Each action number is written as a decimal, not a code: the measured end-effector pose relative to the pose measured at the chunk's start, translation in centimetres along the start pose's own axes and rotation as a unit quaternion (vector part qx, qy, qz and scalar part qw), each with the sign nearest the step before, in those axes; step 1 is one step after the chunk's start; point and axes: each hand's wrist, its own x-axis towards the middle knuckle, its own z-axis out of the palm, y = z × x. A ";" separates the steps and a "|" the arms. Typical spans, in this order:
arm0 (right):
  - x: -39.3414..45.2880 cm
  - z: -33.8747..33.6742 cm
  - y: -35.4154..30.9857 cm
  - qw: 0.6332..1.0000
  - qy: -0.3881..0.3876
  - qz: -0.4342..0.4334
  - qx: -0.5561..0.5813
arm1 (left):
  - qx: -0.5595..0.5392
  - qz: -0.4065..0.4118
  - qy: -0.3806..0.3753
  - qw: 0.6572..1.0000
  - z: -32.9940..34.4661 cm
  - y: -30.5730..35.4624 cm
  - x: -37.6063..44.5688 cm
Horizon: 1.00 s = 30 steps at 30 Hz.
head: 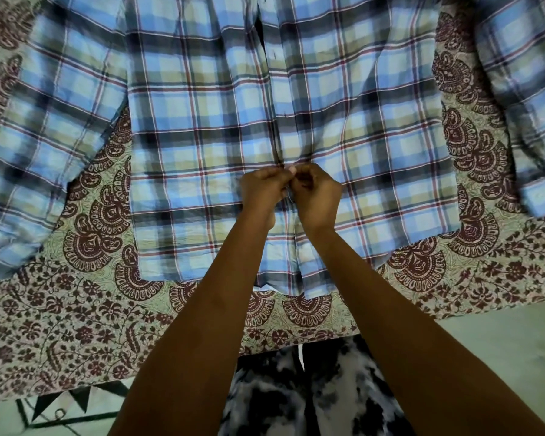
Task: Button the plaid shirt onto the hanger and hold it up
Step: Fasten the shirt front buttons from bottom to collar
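My fingers (291,171) are curled tight and pinching the shirt (202,127) right at its middle seam. Both hands meet there, knuckle to knuckle. My left hand (265,187) pinches one front edge and my right hand (317,191) pinches the other edge. I cannot tell if a button sits between the fingertips, because the fingers hide that spot.

The shirt lies flat on its back on the cloth (76,325). Its long way runs straight away from me. The bottom hem is the near end and the neck end goes off the top of my view. The front opening runs up the middle, from my hands toward the top. Above my hands the two front edges lie closed together, with a dark gap high up near the top. Below my hands the two flaps lie a little apart.

I count one shirt, two sleeves and two hands. The left sleeve (44,121) spreads out and down to the left. The right sleeve (526,105) spreads out to the right and its cuff end lies near the right edge of my view.

The cloth has a red-brown flower print. Its near edge runs just past the shirt's hem, close to my body. There is bare cloth between each sleeve and the body of the shirt, and a wide strip of it on the near left. Pale floor (497,347) shows at the near right, past the edge of the cloth.
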 end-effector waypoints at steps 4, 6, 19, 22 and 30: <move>1.0 0.0 0.2 0.998 -0.006 0.058 0.022 | -0.004 -0.023 0.027 0.999 0.2 0.0 0.8; 1.4 -0.3 0.1 0.991 -0.027 0.113 0.066 | -0.003 -0.033 0.029 0.999 0.1 0.0 1.2; 0.5 1.2 -0.6 0.995 0.045 0.019 -0.087 | 0.055 0.015 0.086 0.995 0.9 -0.8 1.5; 0.6 1.5 -1.3 0.994 0.053 0.090 -0.043 | -0.027 -0.017 0.089 0.995 1.0 -1.0 1.2; 3.5 0.2 -1.3 0.966 -0.074 0.245 0.045 | 0.339 0.350 0.049 0.872 -1.6 -2.2 2.5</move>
